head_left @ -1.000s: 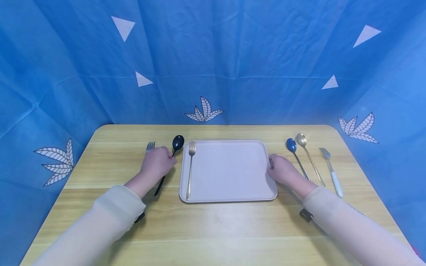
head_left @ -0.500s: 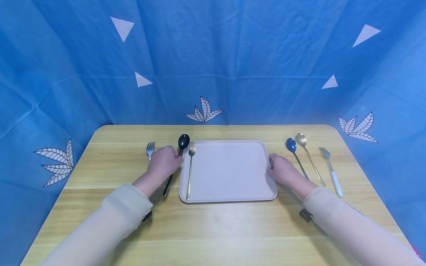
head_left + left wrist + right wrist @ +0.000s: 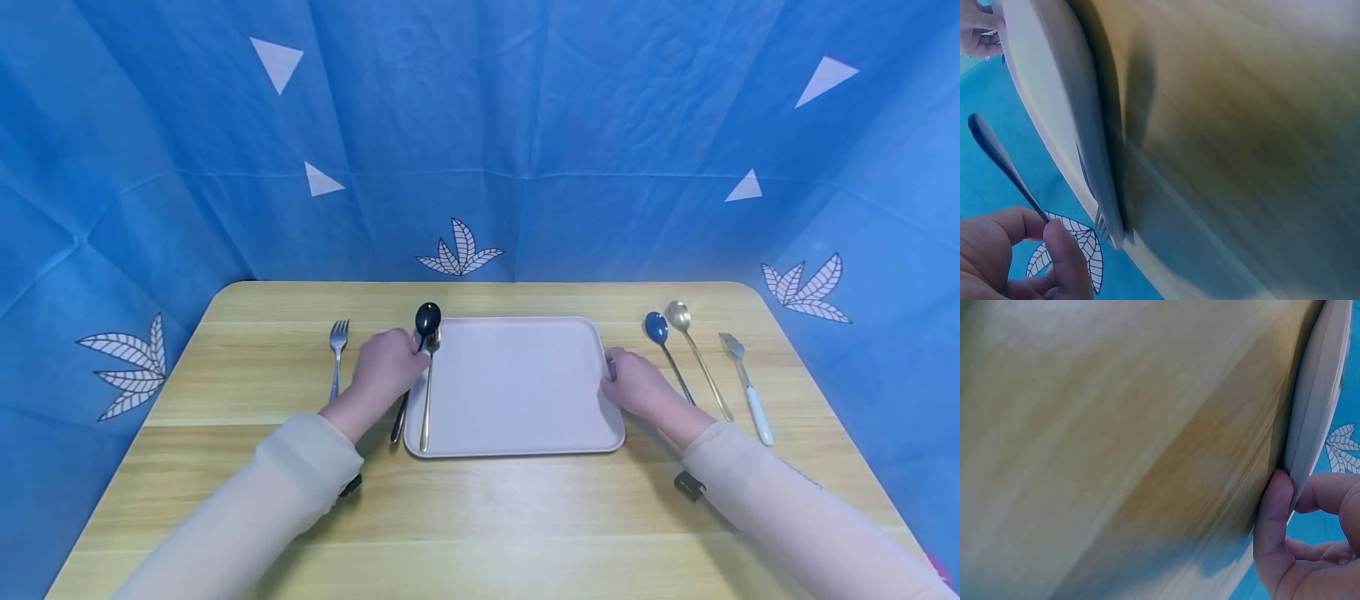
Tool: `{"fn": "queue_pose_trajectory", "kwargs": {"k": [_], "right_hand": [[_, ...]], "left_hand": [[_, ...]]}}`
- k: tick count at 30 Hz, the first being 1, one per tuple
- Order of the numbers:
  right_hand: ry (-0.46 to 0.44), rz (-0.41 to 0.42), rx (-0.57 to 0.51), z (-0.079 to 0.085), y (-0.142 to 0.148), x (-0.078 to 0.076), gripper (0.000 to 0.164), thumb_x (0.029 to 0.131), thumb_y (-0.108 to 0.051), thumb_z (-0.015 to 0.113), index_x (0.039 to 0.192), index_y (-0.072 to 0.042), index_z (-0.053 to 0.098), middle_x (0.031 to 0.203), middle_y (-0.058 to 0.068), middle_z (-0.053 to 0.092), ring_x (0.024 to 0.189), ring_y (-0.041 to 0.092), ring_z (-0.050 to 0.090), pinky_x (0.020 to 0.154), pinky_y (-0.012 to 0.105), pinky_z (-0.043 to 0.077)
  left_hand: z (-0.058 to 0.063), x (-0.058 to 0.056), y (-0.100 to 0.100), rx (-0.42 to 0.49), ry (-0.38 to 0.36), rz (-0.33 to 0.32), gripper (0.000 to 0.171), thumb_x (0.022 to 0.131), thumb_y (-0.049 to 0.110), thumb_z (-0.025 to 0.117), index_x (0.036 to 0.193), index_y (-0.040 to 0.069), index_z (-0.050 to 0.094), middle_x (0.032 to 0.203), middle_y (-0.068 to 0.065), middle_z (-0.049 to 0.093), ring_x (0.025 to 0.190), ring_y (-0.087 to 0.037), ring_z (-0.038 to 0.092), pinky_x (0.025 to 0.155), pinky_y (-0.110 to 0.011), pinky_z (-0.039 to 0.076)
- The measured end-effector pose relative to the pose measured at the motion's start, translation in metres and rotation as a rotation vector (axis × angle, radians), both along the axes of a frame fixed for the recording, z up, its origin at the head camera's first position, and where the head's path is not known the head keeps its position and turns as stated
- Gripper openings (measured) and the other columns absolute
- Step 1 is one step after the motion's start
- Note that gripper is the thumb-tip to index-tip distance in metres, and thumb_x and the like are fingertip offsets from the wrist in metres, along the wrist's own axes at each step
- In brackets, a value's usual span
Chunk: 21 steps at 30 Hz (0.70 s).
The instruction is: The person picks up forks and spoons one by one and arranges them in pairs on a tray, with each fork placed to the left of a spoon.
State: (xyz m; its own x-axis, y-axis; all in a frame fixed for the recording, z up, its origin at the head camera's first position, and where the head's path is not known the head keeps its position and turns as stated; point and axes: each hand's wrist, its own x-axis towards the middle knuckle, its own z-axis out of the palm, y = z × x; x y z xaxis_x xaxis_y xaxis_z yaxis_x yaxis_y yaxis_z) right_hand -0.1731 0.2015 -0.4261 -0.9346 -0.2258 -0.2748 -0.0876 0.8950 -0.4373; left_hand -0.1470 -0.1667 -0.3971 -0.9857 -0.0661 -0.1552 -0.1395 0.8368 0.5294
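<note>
- Along the left side of the tray (image 3: 525, 387) lies the gold fork (image 3: 428, 400), likely leaving room beside it.
- At right, the right hand (image 3: 636, 385) pinches the tray's rim, seemingly to steady it.
- By the left rim, the left hand (image 3: 386, 365) pinches the black spoon's (image 3: 428, 319) handle, perhaps for balance.
</note>
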Motion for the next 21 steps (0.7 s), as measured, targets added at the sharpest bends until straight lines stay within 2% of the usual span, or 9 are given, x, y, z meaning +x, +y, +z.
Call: {"fn": "queue_pose_trajectory", "kwargs": {"k": [13,21], "right_hand": [[-0.003,-0.001,0.000,0.001,0.000,0.000,0.053,0.090,-0.007,0.060,0.134,0.016,0.044,0.104,0.025,0.065,0.096,0.037,0.064,0.085,0.048,0.054],[0.003,-0.001,-0.005,-0.001,0.001,-0.001,0.054,0.090,-0.007,0.060,0.135,0.016,0.043,0.107,0.026,0.065,0.098,0.038,0.064,0.087,0.048,0.054]], "left_hand": [[-0.005,-0.002,0.018,0.066,-0.052,0.032,0.041,0.088,0.014,0.062,0.051,0.012,0.045,0.044,0.004,0.035,0.039,-0.011,0.035,0.041,-0.025,0.027],[-0.011,-0.005,0.029,0.065,-0.083,0.055,0.040,0.088,0.014,0.062,0.051,0.012,0.046,0.045,0.004,0.037,0.039,-0.011,0.037,0.040,-0.024,0.028]]}}
